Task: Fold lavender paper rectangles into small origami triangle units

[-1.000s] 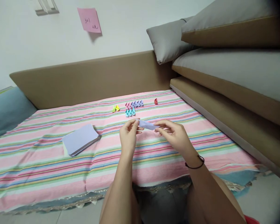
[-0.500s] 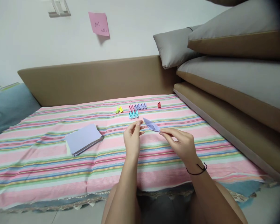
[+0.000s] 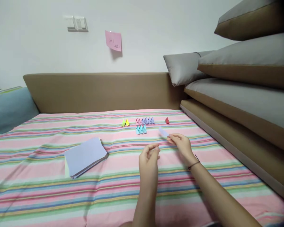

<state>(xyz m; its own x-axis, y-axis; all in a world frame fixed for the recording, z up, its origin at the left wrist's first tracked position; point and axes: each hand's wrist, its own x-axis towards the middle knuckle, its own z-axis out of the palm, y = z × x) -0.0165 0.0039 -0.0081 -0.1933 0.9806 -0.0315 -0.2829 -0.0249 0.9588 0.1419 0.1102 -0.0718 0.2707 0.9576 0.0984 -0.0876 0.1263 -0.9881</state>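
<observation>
A folded lavender paper boat [image 3: 163,132], slightly blurred, is pinched at its near end by my right hand [image 3: 181,146], which wears a thin dark cord bracelet. My left hand [image 3: 148,159] is to the left and nearer to me, apart from the boat. Its fingers are loosely bent with nothing visible in them. Beyond the hands stand small folded paper pieces: a row of pink and purple ones [image 3: 145,121], several light blue ones [image 3: 141,129], two yellow-green ones [image 3: 125,123] and a single red one [image 3: 167,120].
A stack of lavender paper [image 3: 86,156] lies on the striped cloth [image 3: 113,186] at the left. Grey and brown cushions [image 3: 241,85] are piled along the right. Behind runs a brown backrest [image 3: 104,93], with a pink note [image 3: 113,41] on the wall above.
My right hand has carried the paper boat forward, away from my left hand, toward the small folded pieces. The left hand no longer is beside the boat's tip. The head view has tilted up.
</observation>
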